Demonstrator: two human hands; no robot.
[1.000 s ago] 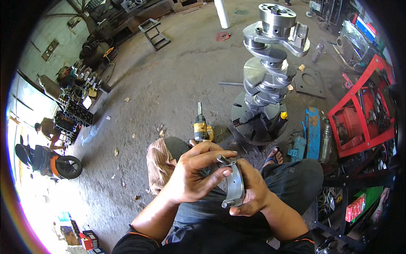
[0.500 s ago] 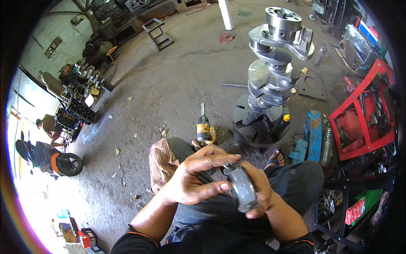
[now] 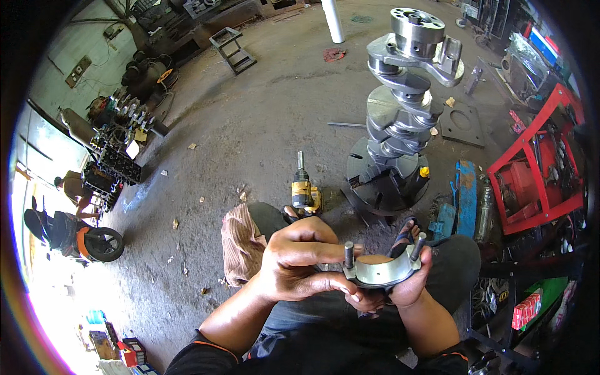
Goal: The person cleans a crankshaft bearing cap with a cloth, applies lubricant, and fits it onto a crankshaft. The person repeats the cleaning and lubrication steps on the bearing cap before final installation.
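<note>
The metal cap (image 3: 381,273) has turned hollow-up, right hand (image 3: 410,289) gripping it, left hand (image 3: 294,259) beside it, fingers parted.

A scooter with orange trim (image 3: 72,236) stands in daylight toward nine o'clock at a workshop, where a person (image 3: 73,187) is partly in view beside dark engine parts (image 3: 112,167). A metal stand (image 3: 244,65) occupies the floor at eleven o'clock, and a white pole (image 3: 333,22) rises just past twelve. A red metal frame (image 3: 535,172) and a blue-painted metal block (image 3: 465,197) line three o'clock; red-and-white packaging (image 3: 526,310) sits at four, a striped cloth (image 3: 239,247) at seven-thirty.
</note>
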